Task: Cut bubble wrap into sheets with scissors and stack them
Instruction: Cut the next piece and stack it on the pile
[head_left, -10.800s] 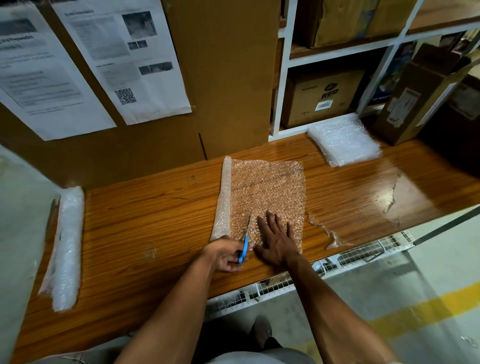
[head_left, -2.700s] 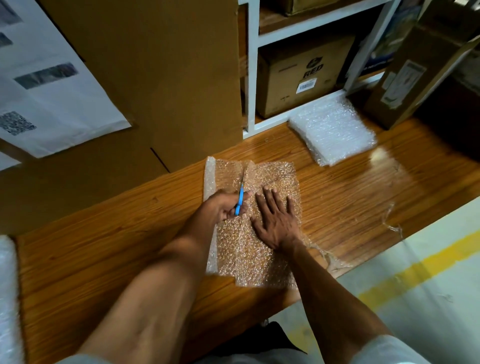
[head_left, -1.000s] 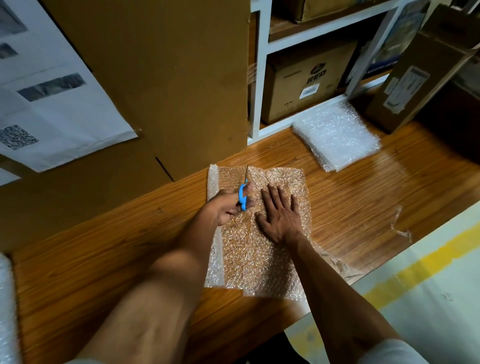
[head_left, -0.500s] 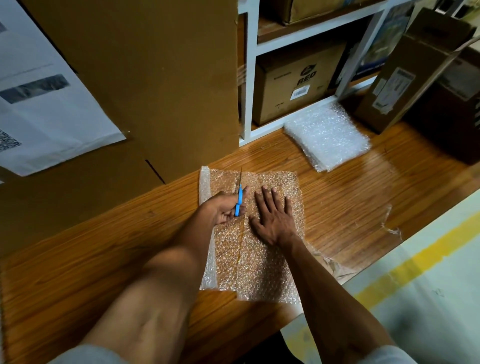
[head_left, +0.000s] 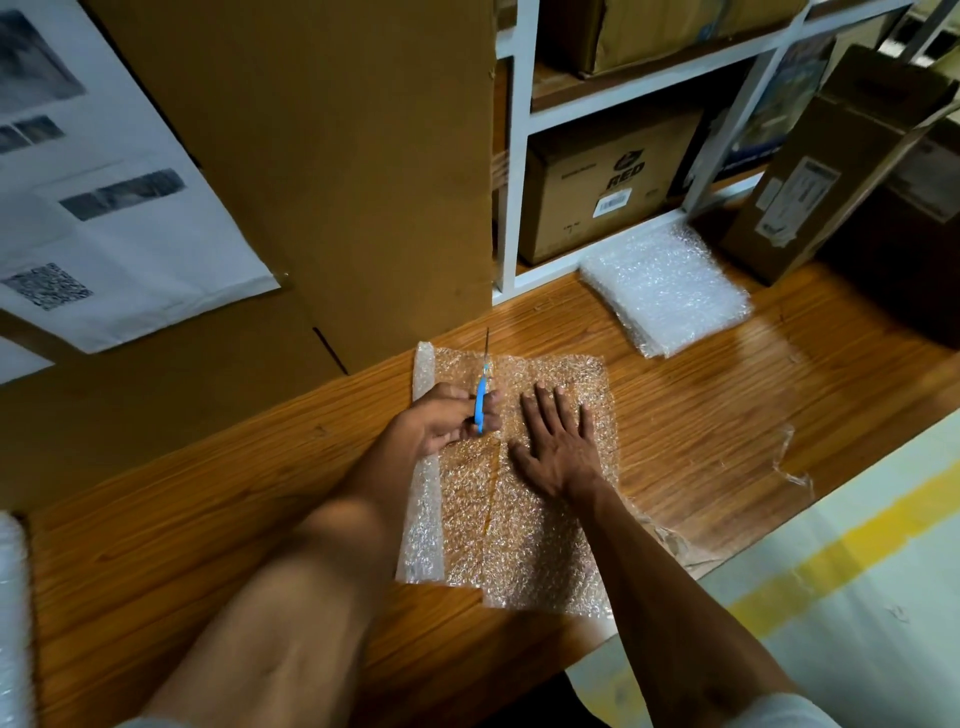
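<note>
Behind the bubble wrap (head_left: 524, 509): cardboard panel (head_left: 322, 171), stacked sheets (head_left: 667, 288).

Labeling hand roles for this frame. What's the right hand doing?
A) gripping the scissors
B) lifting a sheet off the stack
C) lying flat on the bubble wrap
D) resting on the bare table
C: the right hand lies flat, fingers straight, on the bubble wrap, while the left hand holds the blue-handled scissors beside it.
</note>
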